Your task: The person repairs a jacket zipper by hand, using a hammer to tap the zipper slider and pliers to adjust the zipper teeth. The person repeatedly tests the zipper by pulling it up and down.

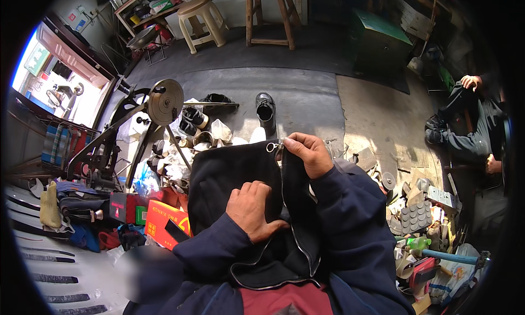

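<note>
A black garment (219, 175) with a long metal zipper (294, 227) lies spread over my lap. At its far edge, my right hand (310, 153) pinches the cloth and the zipper end between thumb and fingers. Right beside those fingertips sits the zipper slider with its ring-shaped pull (271, 147). My left hand (249, 210) rests on the black cloth left of the zipper, thumb stretched toward the teeth and fingers slightly bent. Lower down, the zipper sides spread apart and loop across my lap, over a red cloth (284, 301).
A hand-wheel machine (165, 101) stands at left, near shoes (195, 118) and an orange box (164, 223). A black shoe (266, 111) is ahead. Right are a scrap pile (418, 216), a blue-handled hammer (448, 256) and a seated person (473, 121). Stools (203, 24) stand far off.
</note>
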Tool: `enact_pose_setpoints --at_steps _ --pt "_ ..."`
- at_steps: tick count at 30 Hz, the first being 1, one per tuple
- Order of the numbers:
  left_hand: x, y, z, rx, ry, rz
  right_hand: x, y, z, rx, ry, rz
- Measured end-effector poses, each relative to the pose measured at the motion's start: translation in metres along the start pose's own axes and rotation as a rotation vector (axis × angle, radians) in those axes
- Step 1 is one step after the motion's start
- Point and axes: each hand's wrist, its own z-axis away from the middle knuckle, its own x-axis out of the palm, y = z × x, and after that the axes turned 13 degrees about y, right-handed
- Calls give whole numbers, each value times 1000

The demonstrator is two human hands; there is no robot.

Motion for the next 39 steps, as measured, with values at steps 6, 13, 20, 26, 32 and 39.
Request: enact_pose_setpoints --at_steps 6,13,20,26,32,39 --pt "7 -19 16 -135 -20 60 0 -1 -2 18 -27 -23" --pt "-90 -80 37 -635 -236 1009 12 -5 19 -267 -56 412" --pt "-96 -81 31 -151 -155 345 33 8 30 -237 -98 457" --pt "-55 -44 -41 -132 64 335 22 9 29 -139 -78 338" --pt "-20 -43 -59 -265 -143 425 13 10 31 -141 -39 400" --pt "-8 -41 -52 -307 69 537 11 11 29 -127 -26 408"
